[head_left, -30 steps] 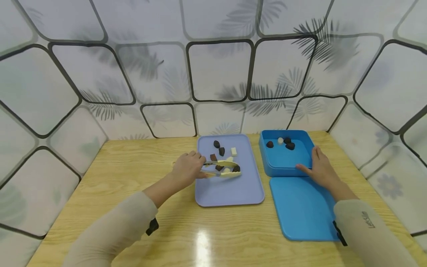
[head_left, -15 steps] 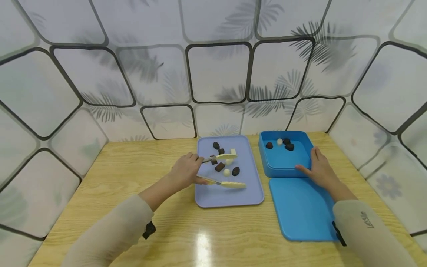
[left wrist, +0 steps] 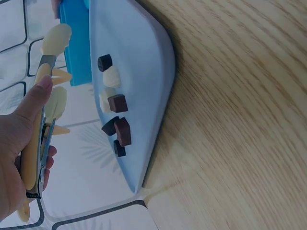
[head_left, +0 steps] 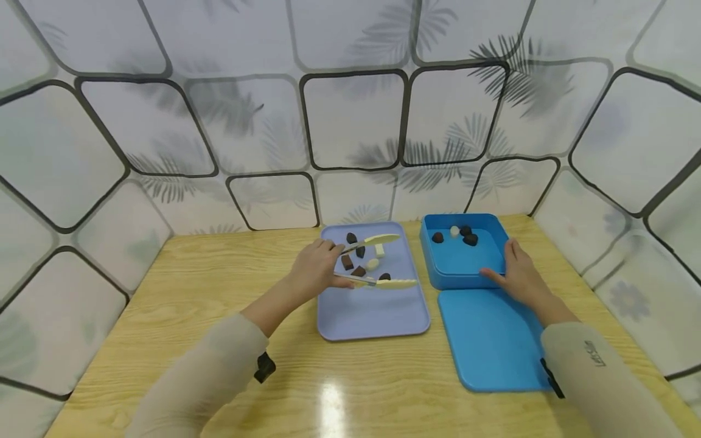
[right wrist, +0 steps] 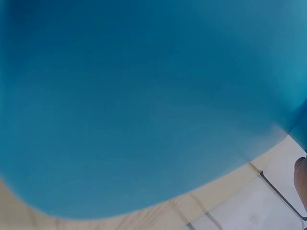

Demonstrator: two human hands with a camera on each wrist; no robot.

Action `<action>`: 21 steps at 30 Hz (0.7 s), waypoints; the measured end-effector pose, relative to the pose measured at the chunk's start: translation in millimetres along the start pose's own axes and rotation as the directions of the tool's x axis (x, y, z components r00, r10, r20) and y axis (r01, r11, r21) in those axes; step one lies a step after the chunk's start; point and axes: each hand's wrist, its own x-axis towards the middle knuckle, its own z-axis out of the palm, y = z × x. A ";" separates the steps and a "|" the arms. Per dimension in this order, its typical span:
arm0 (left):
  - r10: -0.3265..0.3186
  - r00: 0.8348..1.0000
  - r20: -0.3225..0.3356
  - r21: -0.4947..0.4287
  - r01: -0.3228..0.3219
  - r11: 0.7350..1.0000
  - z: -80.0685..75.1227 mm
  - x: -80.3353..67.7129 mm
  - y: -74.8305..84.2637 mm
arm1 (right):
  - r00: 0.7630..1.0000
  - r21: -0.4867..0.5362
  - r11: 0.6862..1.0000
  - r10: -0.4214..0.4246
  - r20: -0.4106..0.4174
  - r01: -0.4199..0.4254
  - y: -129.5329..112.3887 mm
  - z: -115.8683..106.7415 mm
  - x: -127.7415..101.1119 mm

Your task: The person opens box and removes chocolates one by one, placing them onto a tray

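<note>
My left hand point(head_left: 312, 267) grips tongs point(left wrist: 31, 155) with pale yellow tips, held over the lilac tray point(head_left: 372, 319). The tips stand spread apart with nothing between them. On the tray lie what look like chocolates: a brown block point(head_left: 347, 262), a white oval piece point(head_left: 372, 264), a white block point(head_left: 380, 250) and several dark ones. The lower tip partly covers one dark piece point(head_left: 385, 277). My right hand point(head_left: 520, 277) rests at the near right corner of the blue box point(head_left: 457, 281), fingers straight along its side, thumb on the front rim.
Several dark pieces point(head_left: 470, 239) and a white one point(head_left: 454, 231) sit at the back of the box. A flat blue lid point(head_left: 493, 347) lies in front of it. Patterned cloth walls point(head_left: 350, 121) enclose the wooden table point(head_left: 246, 365) behind and at both sides.
The tongs, earlier near together around a dark chocolate, have spread apart, and that chocolate is still on the tray. My left hand has shifted slightly right. My right hand stays at the box.
</note>
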 end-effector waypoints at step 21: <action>-0.117 0.990 0.083 0.004 0.117 0.993 12.7 49.7 27.2 | 1.000 -0.007 1.000 -0.012 -0.017 0.012 1.8 2.4 -0.9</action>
